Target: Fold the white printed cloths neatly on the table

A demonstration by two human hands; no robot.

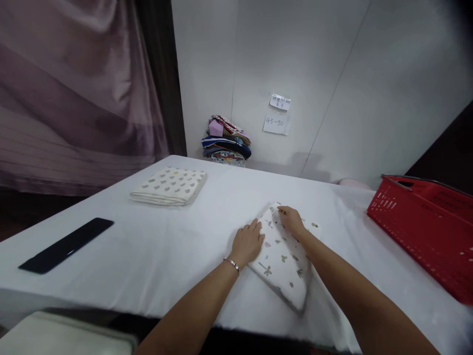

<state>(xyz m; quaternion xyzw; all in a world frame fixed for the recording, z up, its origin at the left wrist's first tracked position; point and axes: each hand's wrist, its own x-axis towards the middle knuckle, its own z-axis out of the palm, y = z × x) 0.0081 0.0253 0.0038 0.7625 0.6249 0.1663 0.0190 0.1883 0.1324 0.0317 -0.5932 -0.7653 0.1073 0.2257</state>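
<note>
A white cloth [283, 256] printed with small leaf and plant shapes lies folded and slanted on the white-covered table [177, 256] in front of me. My left hand [247, 241], with a bracelet [232, 264] at the wrist, rests palm down along the cloth's left edge, its fingers stretched out and slightly apart. At the far part of the cloth, my right hand [291, 221] has its fingers bent and pinched on the fabric. Its fingertips are partly hidden. Farther left lies another folded cream cloth [170, 185] with grey-green prints.
A red plastic basket [424, 227] stands on the right side. A flat dark slab [68, 244] lies near the table's left edge. Stacked folded fabrics [226, 140] sit behind the table against the wall. A pale padded seat [66, 337] is at lower left.
</note>
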